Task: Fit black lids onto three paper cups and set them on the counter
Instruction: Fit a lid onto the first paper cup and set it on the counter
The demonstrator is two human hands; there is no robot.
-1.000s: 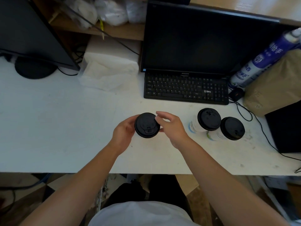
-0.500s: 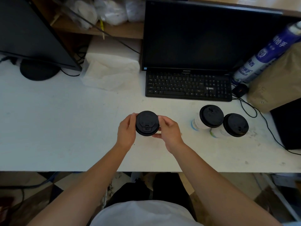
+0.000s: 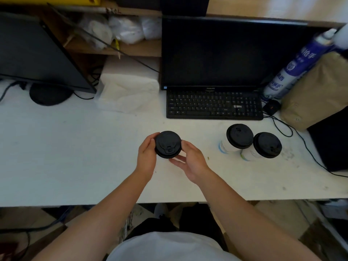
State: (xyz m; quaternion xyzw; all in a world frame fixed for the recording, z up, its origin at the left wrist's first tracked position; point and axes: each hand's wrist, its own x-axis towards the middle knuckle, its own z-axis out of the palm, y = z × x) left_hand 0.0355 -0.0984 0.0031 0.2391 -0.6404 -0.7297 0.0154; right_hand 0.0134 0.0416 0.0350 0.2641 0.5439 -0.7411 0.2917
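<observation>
**Third cup held over mid-worktop; two lidded cups at right**

The white worktop [image 3: 56, 157] is scuffed, with faint stains near its right edge. The left hand [image 3: 146, 156] and right hand [image 3: 192, 164] close their grip from either side on a black lid [image 3: 168, 144] above the worktop's middle; the cup beneath is hidden by it. Two lidded paper cups, one [image 3: 238, 137] touching the other [image 3: 265, 146], stand toward the right edge, in front of the keyboard [image 3: 213, 104]. At the back edge stand a dark monitor [image 3: 216, 53], a second monitor [image 3: 33, 51] at the left corner, and white tissue paper [image 3: 128, 91] between them. A blue spray can [image 3: 293, 66] and brown paper bag [image 3: 316, 89] occupy the right back corner. A wooden shelf [image 3: 135, 48] behind holds white bags.
</observation>
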